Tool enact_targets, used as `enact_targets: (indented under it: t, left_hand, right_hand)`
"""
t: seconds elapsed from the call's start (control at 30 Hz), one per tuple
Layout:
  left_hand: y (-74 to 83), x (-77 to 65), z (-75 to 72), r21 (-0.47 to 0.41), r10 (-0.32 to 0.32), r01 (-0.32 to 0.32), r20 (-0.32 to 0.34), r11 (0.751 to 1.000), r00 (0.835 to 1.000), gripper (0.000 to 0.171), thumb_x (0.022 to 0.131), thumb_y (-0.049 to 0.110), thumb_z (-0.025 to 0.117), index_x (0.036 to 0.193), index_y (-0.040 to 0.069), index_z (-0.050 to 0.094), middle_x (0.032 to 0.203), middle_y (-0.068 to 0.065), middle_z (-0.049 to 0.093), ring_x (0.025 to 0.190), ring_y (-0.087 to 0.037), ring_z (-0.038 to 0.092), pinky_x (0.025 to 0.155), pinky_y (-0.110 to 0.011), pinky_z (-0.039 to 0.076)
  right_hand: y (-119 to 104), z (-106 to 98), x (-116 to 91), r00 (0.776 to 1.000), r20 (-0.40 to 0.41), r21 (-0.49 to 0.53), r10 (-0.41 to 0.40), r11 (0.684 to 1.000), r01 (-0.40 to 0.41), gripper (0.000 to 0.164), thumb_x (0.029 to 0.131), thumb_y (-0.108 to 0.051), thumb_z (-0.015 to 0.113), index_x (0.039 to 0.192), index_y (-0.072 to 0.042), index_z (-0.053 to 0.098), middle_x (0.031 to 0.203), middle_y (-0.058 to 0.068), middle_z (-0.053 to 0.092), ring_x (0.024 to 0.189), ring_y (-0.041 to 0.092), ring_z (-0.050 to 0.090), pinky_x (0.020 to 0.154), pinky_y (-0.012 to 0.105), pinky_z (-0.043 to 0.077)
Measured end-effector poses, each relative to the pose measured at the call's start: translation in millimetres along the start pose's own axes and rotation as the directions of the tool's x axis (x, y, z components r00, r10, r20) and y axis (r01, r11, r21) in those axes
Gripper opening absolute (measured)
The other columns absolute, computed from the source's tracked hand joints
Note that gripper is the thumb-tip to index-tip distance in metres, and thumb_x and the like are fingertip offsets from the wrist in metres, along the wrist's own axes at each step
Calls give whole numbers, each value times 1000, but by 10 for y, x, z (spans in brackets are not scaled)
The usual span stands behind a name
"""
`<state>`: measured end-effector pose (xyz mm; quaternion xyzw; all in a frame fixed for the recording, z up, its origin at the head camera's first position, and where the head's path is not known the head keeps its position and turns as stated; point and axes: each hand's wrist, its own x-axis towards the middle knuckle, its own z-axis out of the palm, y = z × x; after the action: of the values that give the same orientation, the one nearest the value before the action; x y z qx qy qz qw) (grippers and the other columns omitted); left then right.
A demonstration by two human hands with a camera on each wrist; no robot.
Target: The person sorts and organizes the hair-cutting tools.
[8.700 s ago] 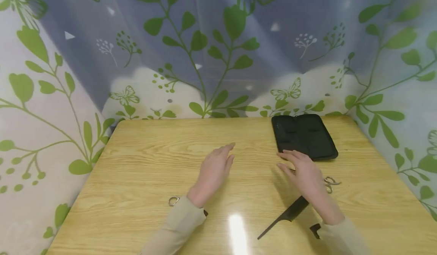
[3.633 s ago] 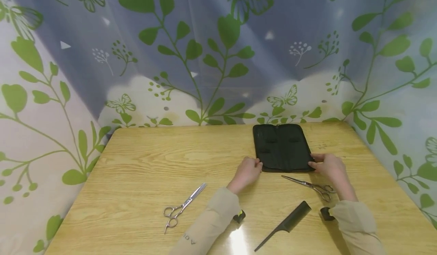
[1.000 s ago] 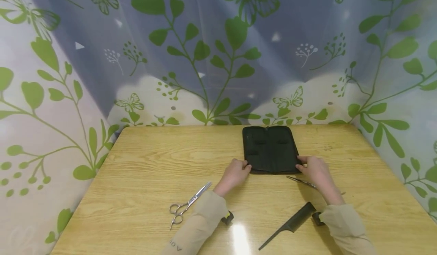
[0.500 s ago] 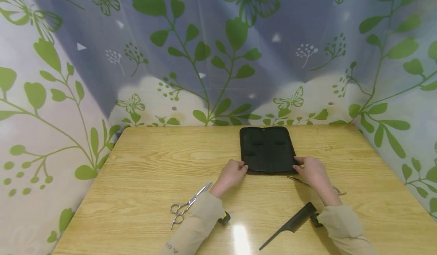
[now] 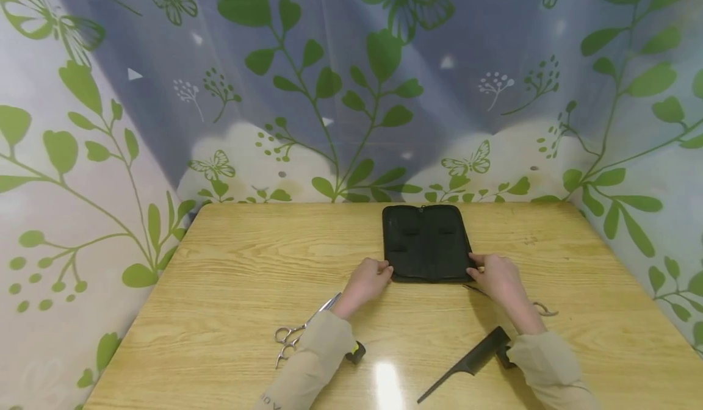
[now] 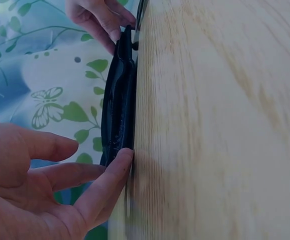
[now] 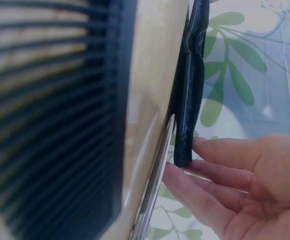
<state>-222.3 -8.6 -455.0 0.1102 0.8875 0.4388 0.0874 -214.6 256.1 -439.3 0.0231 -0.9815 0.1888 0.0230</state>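
Note:
A black zip case (image 5: 425, 257) lies spread open on the wooden table, its inner loops facing up. My left hand (image 5: 365, 280) holds its near left corner, while my right hand (image 5: 500, 279) pinches the near right corner between thumb and fingers. In the right wrist view the thumb (image 7: 225, 150) is on the upper face of the case and fingertips are at its underside. Silver scissors (image 5: 544, 308) lie partly hidden below my right hand. A second pair of scissors (image 5: 307, 324) is partly covered by my left sleeve.
A black tail comb (image 5: 480, 355) lies in front of the right forearm and looms close in the right wrist view. The wooden table (image 5: 247, 245) meets a leaf-patterned curtain (image 5: 307, 141) at its back edge; more curtain hangs at both sides.
Earlier both hands were off the case, which lay at the back right. Both then took its near corners, and the case has slid left along the table. The scissors and comb stayed put.

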Motion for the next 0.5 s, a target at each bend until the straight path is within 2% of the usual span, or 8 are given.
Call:
enact_targets:
  t: [0.07, 0.23, 0.33, 0.37, 0.5]
  left_hand:
    - [-8, -5, -12, -1, 0, 0, -5, 1000, 1000, 32, 95, 18, 48, 112, -5, 64, 114, -17, 66, 39, -6, 29, 38, -18, 28]
    - [-25, -15, -42, 1, -9, 9, -12, 1000, 1000, 34, 95, 18, 48, 115, -6, 61, 103, -15, 69, 39, -6, 30, 39, -18, 29]
    - [-37, -20, -62, 16, -12, 12, -14, 1000, 1000, 35, 95, 19, 48, 116, -5, 61, 100, -14, 70, 40, -6, 30, 40, -19, 29]
    - [-41, -23, -71, 20, -12, 13, -14, 1000, 1000, 35, 95, 19, 48, 116, -5, 61, 99, -14, 70, 40, -7, 30, 40, -19, 30]
    - [-72, -29, -100, 21, -20, 20, -5, 1000, 1000, 36, 95, 20, 48, 118, -6, 59, 89, -12, 70, 39, -6, 30, 39, -19, 29]
  right_hand:
    - [-11, 8, 0, 1000, -8, -1, -7, 1000, 7, 43, 86, -20, 63, 123, 1, 57, 75, 22, 68, 44, 14, 30, 43, 29, 31]
    - [-45, 20, -3, 1000, -11, 5, -23, 1000, 23, 43, 86, -19, 63, 123, 2, 57, 58, 10, 62, 41, 12, 29, 41, 28, 31]
    - [-68, 31, 1, 1000, -11, 6, -25, 1000, 25, 43, 86, -19, 63, 122, 2, 58, 56, 9, 61, 40, 11, 29, 41, 28, 31]
    - [-76, 36, 1, 1000, -10, 6, -25, 1000, 25, 43, 86, -19, 63, 122, 2, 58, 57, 10, 61, 40, 11, 29, 41, 27, 31]
    - [-105, 49, 9, 1000, -3, 6, -25, 1000, 25, 42, 86, -20, 63, 122, 1, 58, 80, 24, 69, 43, 13, 29, 42, 28, 31]
